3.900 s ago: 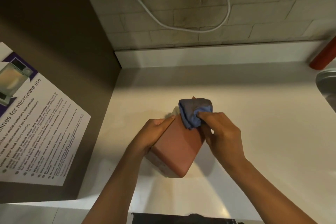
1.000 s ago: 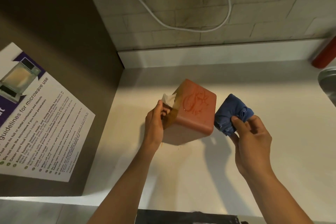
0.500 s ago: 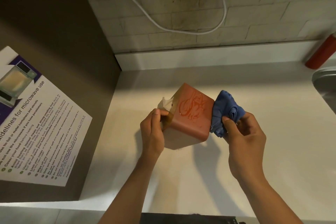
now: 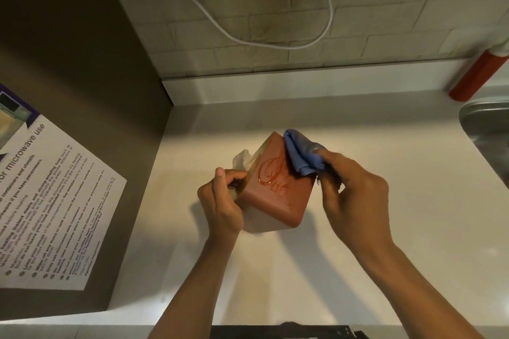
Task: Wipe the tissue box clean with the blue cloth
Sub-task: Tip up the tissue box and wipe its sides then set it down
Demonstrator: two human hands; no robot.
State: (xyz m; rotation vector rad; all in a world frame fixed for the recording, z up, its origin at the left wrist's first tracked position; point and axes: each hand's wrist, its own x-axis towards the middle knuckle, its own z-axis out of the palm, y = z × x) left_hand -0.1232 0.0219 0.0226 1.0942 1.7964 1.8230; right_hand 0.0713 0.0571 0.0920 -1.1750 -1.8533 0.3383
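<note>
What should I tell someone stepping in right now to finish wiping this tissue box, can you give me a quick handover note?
Left hand: grips the tissue box at its tissue end, holding it tilted on the counter.
Right hand: holds the blue cloth, bunched and pressed on the box's upper right corner.
Done: cloth is on the dirty face.
Left: the red squiggle of sauce is still on that face, unwiped. Drag the cloth down across it, then check the other sides, which are not visible here. White tissue pokes out on the left; probably best kept out of the smear.

Wall notice reads "microwave use".
</note>
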